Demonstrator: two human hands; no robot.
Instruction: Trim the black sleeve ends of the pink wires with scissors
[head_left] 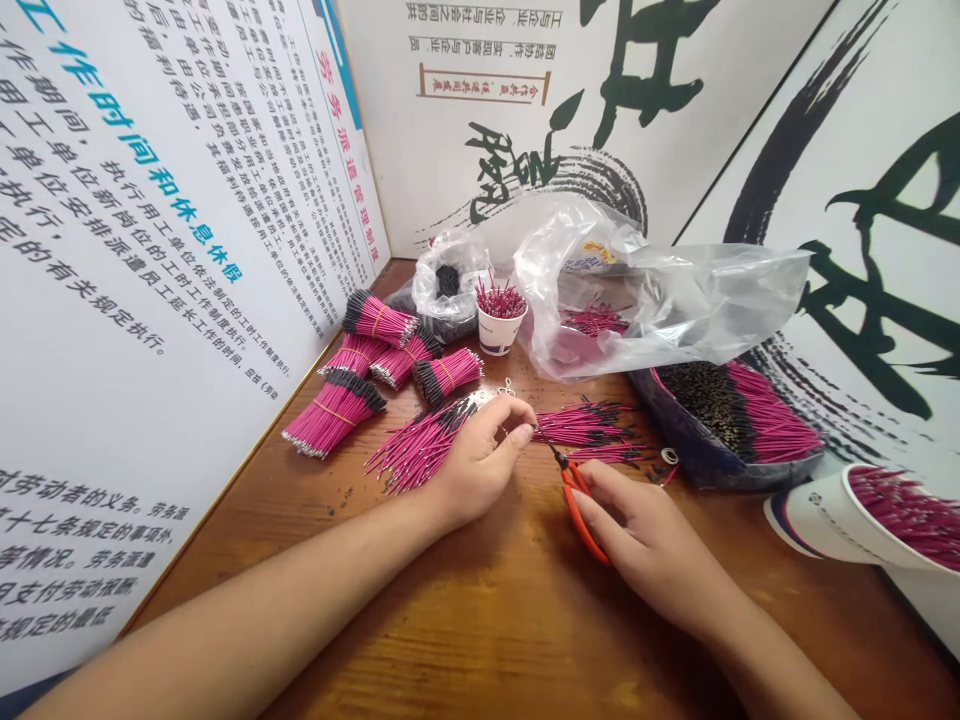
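Note:
My right hand [637, 530] is wrapped round the orange handles of a pair of needle-nose pliers [579, 505]. Their thin dark jaws point left and reach the fingertips of my left hand [487, 455]. Thumb and forefinger of that hand are pinched together at the jaw tips, and what they hold is too small to make out. Beside and behind the left hand lie loose pink wires with black sleeves [420, 445]. More of these loose pink wires [585, 425] spread out behind the pliers.
Bundled pink wires [334, 412] are stacked at the left. A paper cup [495, 335] of wires stands behind, near a clear plastic bag [690, 310]. A dark tray [697, 465] of wires and a tilted paper cup [814, 515] are at right. Printed panels [172, 330] enclose the wooden table [450, 640].

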